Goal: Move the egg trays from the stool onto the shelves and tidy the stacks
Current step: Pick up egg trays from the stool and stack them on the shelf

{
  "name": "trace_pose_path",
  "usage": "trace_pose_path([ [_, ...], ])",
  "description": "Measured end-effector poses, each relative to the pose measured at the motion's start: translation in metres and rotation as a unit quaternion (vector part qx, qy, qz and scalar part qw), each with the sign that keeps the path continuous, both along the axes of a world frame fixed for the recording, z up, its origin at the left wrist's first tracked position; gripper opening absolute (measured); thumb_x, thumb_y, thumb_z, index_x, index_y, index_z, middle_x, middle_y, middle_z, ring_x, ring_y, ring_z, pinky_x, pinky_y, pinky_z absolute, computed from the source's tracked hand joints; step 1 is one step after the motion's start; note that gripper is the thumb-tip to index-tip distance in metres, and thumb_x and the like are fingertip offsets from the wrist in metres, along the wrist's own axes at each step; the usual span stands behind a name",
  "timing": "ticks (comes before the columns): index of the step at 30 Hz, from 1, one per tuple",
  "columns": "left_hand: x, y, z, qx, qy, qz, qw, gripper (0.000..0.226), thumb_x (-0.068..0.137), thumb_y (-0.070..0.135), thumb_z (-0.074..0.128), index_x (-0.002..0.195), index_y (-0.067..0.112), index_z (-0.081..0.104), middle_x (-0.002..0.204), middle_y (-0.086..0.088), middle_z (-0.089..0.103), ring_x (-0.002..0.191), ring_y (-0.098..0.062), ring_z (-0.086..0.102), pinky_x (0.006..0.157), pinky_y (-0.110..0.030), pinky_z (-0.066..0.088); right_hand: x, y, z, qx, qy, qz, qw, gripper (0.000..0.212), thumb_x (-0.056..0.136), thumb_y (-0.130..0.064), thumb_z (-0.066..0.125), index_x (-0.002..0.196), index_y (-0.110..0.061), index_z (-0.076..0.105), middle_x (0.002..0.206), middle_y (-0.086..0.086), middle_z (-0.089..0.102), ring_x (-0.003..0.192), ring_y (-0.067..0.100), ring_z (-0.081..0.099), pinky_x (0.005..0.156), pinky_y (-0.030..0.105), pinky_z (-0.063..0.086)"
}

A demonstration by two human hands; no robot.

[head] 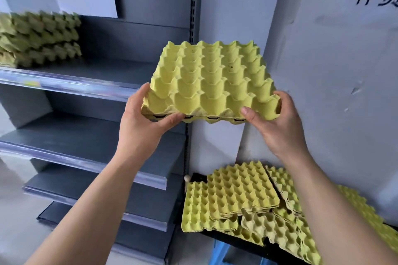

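Fingers of the left hand curl round the near left corner of the held trays, which look like two yellow egg trays nested together. The right hand grips the near right corner the same way. Between them the load hangs roughly level in mid-air, touching nothing else.

I judge the job to be partly done. One short stack already sits on the top shelf, at 10 o'clock from the held trays. A loose pile lies on the stool at 5 o'clock, its trays askew and overlapping. That pile is yet to be moved, and the squaring-up looks undone too.

For room, open board shows on the top shelf to the right of the stack, and on the lower shelves at 8 o'clock. Edges to mind are the clear plastic strip along the top shelf's front lip and the slotted post at about 12 o'clock. The wall closes off 3 o'clock.
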State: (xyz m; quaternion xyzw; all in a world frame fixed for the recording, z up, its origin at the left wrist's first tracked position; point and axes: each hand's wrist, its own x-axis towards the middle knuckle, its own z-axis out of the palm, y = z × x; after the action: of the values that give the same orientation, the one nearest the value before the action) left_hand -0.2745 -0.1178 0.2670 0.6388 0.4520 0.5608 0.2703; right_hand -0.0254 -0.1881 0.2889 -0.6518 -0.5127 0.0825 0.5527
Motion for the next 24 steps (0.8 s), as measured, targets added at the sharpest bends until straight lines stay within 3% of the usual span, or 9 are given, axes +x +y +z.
trace_pose_path([
  [3, -0.046, 0.013, 0.014, 0.005, -0.02, 0.027, 0.999, 0.1, 0.057, 0.052, 0.086, 0.143, 0.037, 0.036, 0.134, 0.013, 0.052, 0.121, -0.007, 0.052, 0.105, -0.034, 0.042, -0.04, 0.023, 0.018, 0.026, 0.0, 0.028, 0.999, 0.095, 0.064, -0.064, 0.073, 0.141, -0.025, 0.033, 0.144, -0.002, 0.04, 0.13, 0.014, 0.039, 0.102, 0.029, 0.035],
  [9, -0.158, 0.047, 0.036, 0.008, -0.037, 0.088, 0.995, 0.112, 0.043, 0.071, 0.081, 0.14, 0.036, 0.038, 0.134, 0.01, 0.052, 0.117, -0.009, 0.056, 0.105, -0.038, 0.044, -0.146, 0.081, 0.042, 0.057, 0.002, 0.087, 0.995, 0.094, 0.063, -0.061, 0.076, 0.139, -0.025, 0.034, 0.137, -0.002, 0.044, 0.124, 0.012, 0.042, 0.089, 0.017, 0.032],
  [12, -0.22, 0.065, 0.052, 0.017, -0.036, 0.117, 0.992, 0.104, 0.047, 0.062, 0.086, 0.138, 0.034, 0.043, 0.131, 0.007, 0.05, 0.112, -0.01, 0.057, 0.102, -0.033, 0.044, -0.206, 0.113, 0.052, 0.065, 0.003, 0.113, 0.991, 0.091, 0.064, -0.059, 0.077, 0.137, -0.026, 0.036, 0.132, -0.006, 0.048, 0.116, 0.008, 0.046, 0.085, 0.014, 0.035],
  [15, -0.278, 0.085, 0.074, 0.026, -0.035, 0.135, 0.99, 0.093, 0.057, 0.047, 0.087, 0.139, 0.029, 0.045, 0.123, 0.01, 0.055, 0.111, -0.009, 0.055, 0.094, -0.025, 0.042, -0.264, 0.147, 0.066, 0.075, 0.009, 0.139, 0.987, 0.091, 0.064, -0.062, 0.075, 0.138, -0.028, 0.035, 0.134, -0.005, 0.047, 0.12, 0.01, 0.046, 0.095, 0.025, 0.039],
  [19, -0.345, 0.118, 0.096, 0.027, -0.028, 0.156, 0.987, 0.094, 0.057, 0.054, 0.084, 0.139, 0.033, 0.043, 0.128, 0.002, 0.056, 0.118, -0.017, 0.053, 0.101, -0.036, 0.043, -0.33, 0.19, 0.088, 0.083, 0.0, 0.162, 0.983, 0.088, 0.071, -0.055, 0.074, 0.142, -0.023, 0.032, 0.139, -0.005, 0.041, 0.122, 0.008, 0.04, 0.092, 0.023, 0.033],
  [24, -0.406, 0.172, 0.105, 0.038, -0.048, 0.156, 0.986, 0.091, 0.06, 0.049, 0.085, 0.139, 0.031, 0.042, 0.123, 0.004, 0.057, 0.112, -0.014, 0.055, 0.095, -0.027, 0.042, -0.392, 0.249, 0.109, 0.076, -0.024, 0.182, 0.98, 0.091, 0.068, -0.062, 0.071, 0.141, -0.023, 0.032, 0.14, 0.0, 0.041, 0.123, 0.012, 0.041, 0.092, 0.027, 0.036],
])
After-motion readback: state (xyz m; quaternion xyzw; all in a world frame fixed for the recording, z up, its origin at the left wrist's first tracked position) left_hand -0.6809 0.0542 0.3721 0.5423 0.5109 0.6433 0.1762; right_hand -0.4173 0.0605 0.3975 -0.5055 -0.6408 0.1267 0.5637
